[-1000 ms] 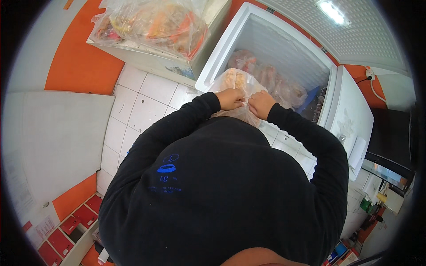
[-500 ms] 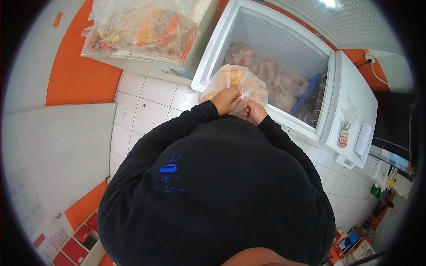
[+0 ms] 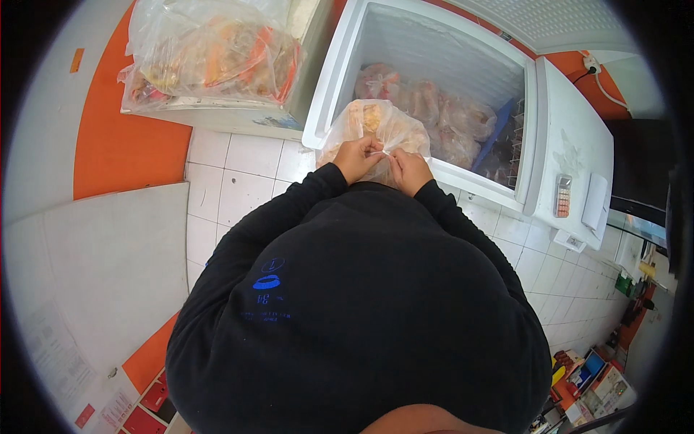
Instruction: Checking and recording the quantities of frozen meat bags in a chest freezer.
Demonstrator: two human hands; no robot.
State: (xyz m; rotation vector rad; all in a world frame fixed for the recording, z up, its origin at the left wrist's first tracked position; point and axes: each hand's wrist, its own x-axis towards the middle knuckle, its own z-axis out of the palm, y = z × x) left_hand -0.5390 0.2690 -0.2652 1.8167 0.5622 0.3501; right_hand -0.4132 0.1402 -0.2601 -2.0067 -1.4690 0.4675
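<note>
At the near-left corner of the open chest freezer (image 3: 337, 72), a clear bag (image 3: 405, 132) with pale orange-yellow contents sits up against the wearer's front, overlapping the rim in view; can't tell if it rests on the rim or hangs from the hands. Left hand (image 3: 356, 159): thumb and fingers closed on the gathered neck. Right hand (image 3: 410, 172): fingertips drawn together on the same bit of neck, just beside the left's, small gap between the two. Status, my read: neck gathered and pulled narrow, so the bag looks mostly closed up; closure itself looks unfinished, since both hands are on it and no completed knot can be made out. Too small to tell twist from half-knot. Bag is outside the pile in the freezer, near it but apart. Around it: several filled bags (image 3: 463, 119) lie on the freezer's far side, blue panel (image 3: 494, 145) and a wire rack (image 3: 516, 145) at the right end. Frost on the inner wall. Left, a white cabinet (image 3: 217, 114) carries a big see-through bag (image 3: 217, 61) with orange-red streaks. Right, a white panel (image 3: 575, 130) holds a small clear pack (image 3: 562, 197). In the way: freezer rim stands between held bag and the pile; hands and dark top (image 3: 361, 267) hide the bag's lower part.
</note>
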